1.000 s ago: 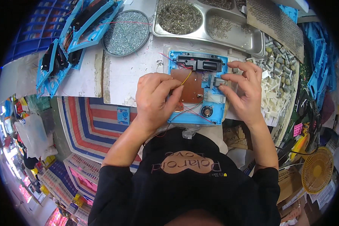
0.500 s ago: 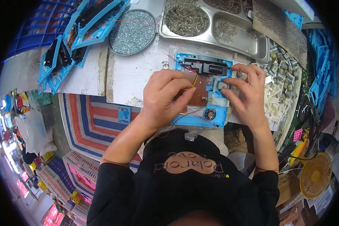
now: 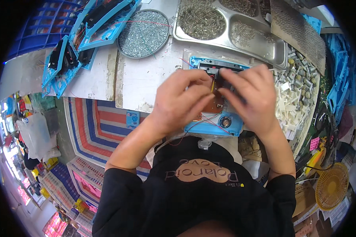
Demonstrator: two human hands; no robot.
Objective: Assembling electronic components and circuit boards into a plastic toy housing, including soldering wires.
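A blue plastic housing [image 3: 213,127] lies on the table in front of me, a brown circuit board [image 3: 214,107], a round speaker [image 3: 225,121] and thin wires inside it. A black mechanism [image 3: 220,65] runs along its far side, partly covered by my fingers. My left hand [image 3: 182,98] is over the housing's left half, thumb and forefinger closed on a thin yellow wire [image 3: 213,85]. From the right, my right hand [image 3: 252,94] reaches over the board, blurred, thumb and forefinger apart near the same wire. It hides the housing's right middle part.
Beyond stand a round tray [image 3: 144,33] of small silvery screws and a steel compartment tray [image 3: 261,55] of small metal parts. White plastic pieces [image 3: 286,104] and grey parts are heaped at right. Wired blue housings [image 3: 101,33] lean at the far left; a yellow fan [image 3: 331,185] sits lower right.
My right hand has left the grey-white part at the housing's right and moved left over the circuit board, close to my left hand. The whole view has shifted slightly.
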